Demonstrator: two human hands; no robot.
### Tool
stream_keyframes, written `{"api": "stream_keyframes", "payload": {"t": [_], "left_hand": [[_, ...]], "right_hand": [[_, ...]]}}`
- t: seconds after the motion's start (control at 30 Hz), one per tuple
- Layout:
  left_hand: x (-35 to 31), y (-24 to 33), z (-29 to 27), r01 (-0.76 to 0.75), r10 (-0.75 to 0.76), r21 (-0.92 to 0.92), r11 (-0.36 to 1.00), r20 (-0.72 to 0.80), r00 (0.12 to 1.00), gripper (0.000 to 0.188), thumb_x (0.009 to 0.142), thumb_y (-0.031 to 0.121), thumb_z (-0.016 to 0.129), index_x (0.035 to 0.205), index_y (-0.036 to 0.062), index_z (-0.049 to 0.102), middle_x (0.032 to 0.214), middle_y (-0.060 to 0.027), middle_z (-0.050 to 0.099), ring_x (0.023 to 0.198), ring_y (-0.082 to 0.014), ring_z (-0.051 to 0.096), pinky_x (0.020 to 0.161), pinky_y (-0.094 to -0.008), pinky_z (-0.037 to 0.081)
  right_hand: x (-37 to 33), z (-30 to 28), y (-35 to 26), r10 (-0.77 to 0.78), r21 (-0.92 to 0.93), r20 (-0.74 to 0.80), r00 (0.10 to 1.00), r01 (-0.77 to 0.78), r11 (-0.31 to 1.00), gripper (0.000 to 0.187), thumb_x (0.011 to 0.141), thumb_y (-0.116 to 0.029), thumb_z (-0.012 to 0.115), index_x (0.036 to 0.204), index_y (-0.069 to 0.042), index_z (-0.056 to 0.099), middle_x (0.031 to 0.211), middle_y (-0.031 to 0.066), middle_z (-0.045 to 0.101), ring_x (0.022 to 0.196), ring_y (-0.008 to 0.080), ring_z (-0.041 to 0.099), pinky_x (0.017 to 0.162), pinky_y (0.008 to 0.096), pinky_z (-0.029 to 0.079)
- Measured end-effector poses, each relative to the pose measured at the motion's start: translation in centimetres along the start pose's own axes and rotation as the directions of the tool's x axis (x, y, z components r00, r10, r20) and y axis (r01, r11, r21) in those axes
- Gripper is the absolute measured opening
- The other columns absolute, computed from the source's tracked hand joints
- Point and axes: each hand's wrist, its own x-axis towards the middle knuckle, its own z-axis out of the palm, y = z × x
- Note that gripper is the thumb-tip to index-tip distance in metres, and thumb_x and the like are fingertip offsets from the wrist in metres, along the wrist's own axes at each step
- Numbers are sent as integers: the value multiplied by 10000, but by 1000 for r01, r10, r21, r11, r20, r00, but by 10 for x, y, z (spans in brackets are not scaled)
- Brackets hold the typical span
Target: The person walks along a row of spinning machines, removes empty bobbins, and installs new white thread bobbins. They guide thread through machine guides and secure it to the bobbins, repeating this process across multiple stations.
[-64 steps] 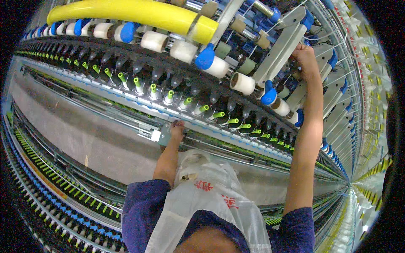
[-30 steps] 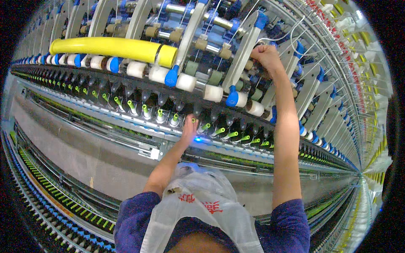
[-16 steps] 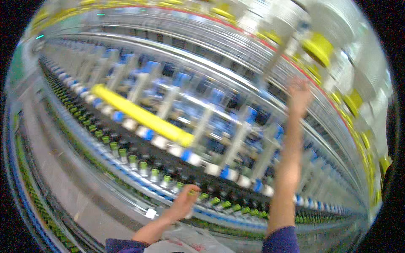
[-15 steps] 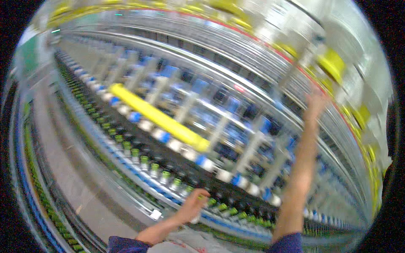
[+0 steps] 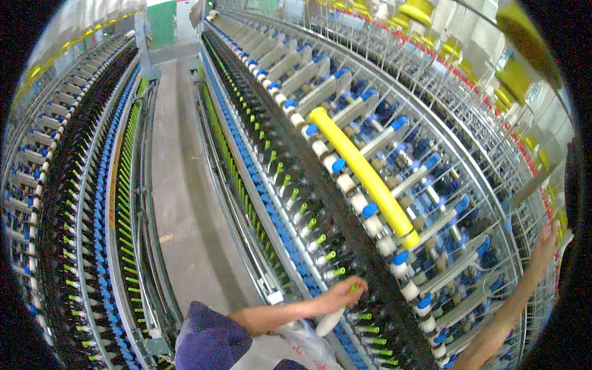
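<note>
My left hand (image 5: 344,292) is closed round a yarn bobbin (image 5: 328,322), whose green tip shows at the fingers and whose white body hangs tilted below the palm. It is over the row of green-tipped bobbins (image 5: 300,213) along the near side of a spinning frame. Stretched far to the right, my right hand (image 5: 545,242) is up by the thin metal rods and red-edged rail at the machine's top. Its fingers are small and blurred, so what they touch cannot be made out.
A yellow tube (image 5: 370,179) lies along the frame above white and blue rollers (image 5: 358,201). An aisle floor (image 5: 185,185) runs to the left, with a second spinning frame (image 5: 68,203) beyond. Yellow-ended spools (image 5: 515,80) hang at upper right.
The view has swung to the right, bringing the aisle and the second frame into sight. My left hand stays at the bobbin row; my right arm now appears lower and farther right.
</note>
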Motion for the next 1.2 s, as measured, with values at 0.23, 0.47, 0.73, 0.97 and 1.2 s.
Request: {"api": "stream_keyframes", "payload": {"t": [0.23, 0.47, 0.73, 0.97, 1.2], "left_hand": [[34, 55, -32, -102, 125, -585, 804, -1, 992, 265, 925, 244, 526, 1097, 44, 507, 791, -24, 544, 691, -143, 525, 637, -302, 453], [36, 73, -13, -56, 298, -604, 795, 309, 903, 599, 871, 252, 602, 1390, 128, 330, 1380, -195, 402, 1275, -343, 397, 1048, -482, 322], [7, 64, 2, 47, 60, -240, 970, 418, 907, 1086, 765, -18, 686, 1458, 160, -132, 1118, -149, 567, 1040, -231, 576, 908, -390, 459], [-2, 50, 12, 24, -65, 103, 994, 416, 907, 1071, 720, -50, 681, 1477, 165, -45, 1117, -118, 555, 974, -206, 576, 788, -380, 516], [-10, 24, 19, -486, 354, 616, 619, 333, 874, 902, 730, 103, 679, 1452, 78, 140, 1058, -205, 556, 897, -374, 599, 657, -380, 518]], "right_hand": [[-264, -87, -327, -55, 672, 547, 835, -399, 624, 508, 816, -145, 604, 1266, 26, 443, 1233, 172, 531, 1147, 278, 504, 958, 377, 412], [-331, -122, -378, 78, -8, 997, -15, -996, -87, 376, 778, -40, 639, 1129, 12, 515, 882, 103, 650, 688, 160, 620, 585, 269, 500], [-321, -116, -369, 221, 435, 837, 500, -855, 283, 522, 748, -29, 617, 1261, -19, 524, 984, 37, 585, 898, 132, 542, 791, 238, 424], [-294, -94, -385, 326, 503, 793, 514, -855, 124, 224, 824, -21, 608, 1039, 3, 667, 817, 11, 554, 780, 89, 503, 674, 214, 405], [-333, -78, -403, 566, 588, 419, 711, -687, 427, 126, 847, 4, 572, 724, 14, 549, 771, 34, 487, 703, 101, 441, 608, 228, 353]]}}
